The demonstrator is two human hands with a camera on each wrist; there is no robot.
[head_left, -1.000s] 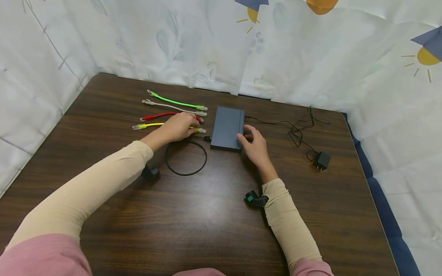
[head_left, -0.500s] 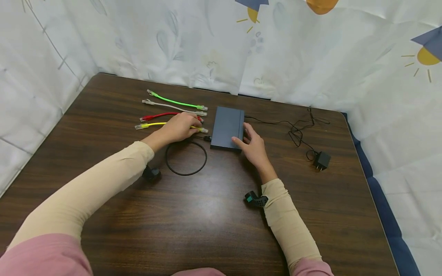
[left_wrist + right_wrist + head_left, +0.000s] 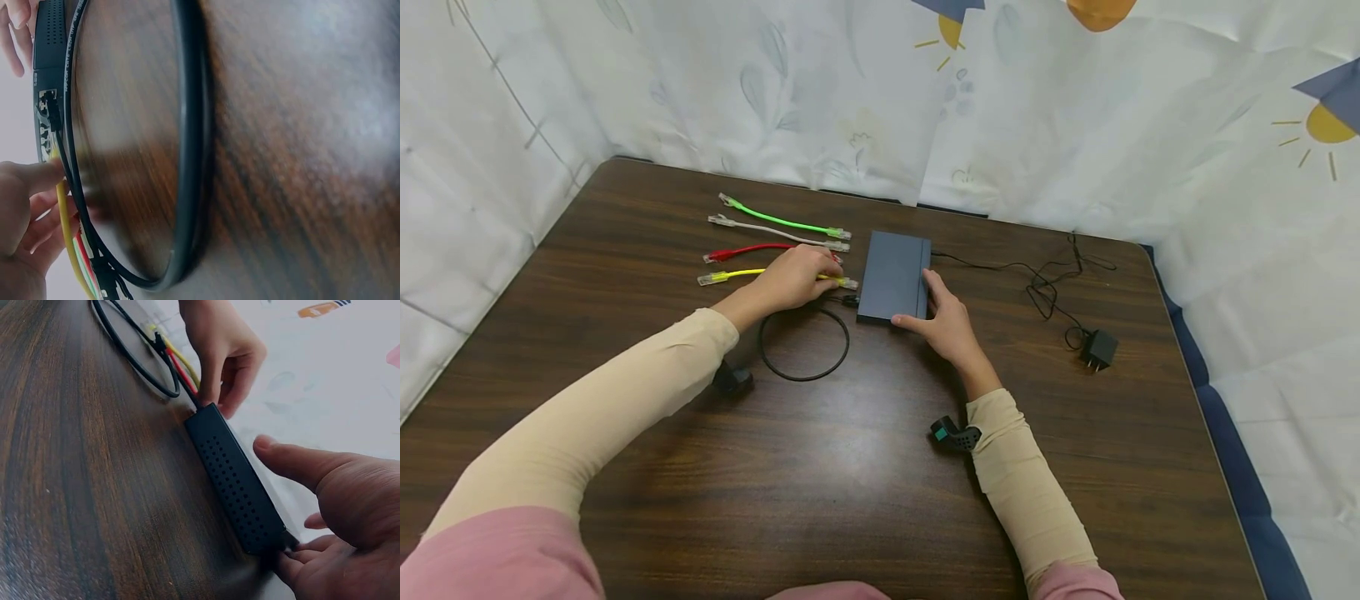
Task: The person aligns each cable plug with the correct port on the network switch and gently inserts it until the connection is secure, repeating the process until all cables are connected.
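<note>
A dark grey network switch [image 3: 892,279] lies flat on the wooden table, with a black Ethernet cable [image 3: 805,379] plugged into its left side. My left hand [image 3: 792,279] pinches a yellow Ethernet cable [image 3: 730,276] near its right end, with the clear plug right at the switch's row of ports. In the left wrist view, the thumb presses the yellow cable [image 3: 64,215] just below the plugged black connector [image 3: 50,109]. Beside the switch's right side is my right hand [image 3: 951,329], its fingers reaching along that edge and the thumb extended over the near corner.
Above the yellow cable lie red [image 3: 730,254], white [image 3: 745,226] and green [image 3: 782,220] Ethernet cables. A thin power cord [image 3: 1000,267] runs from the switch to a black adapter [image 3: 1100,350] at the right. A patterned white curtain [image 3: 880,108] hangs behind the table.
My left hand and the yellow cable have shifted slightly right, bringing the plug up to the switch. My right thumb has slid left along the near part of the switch.
</note>
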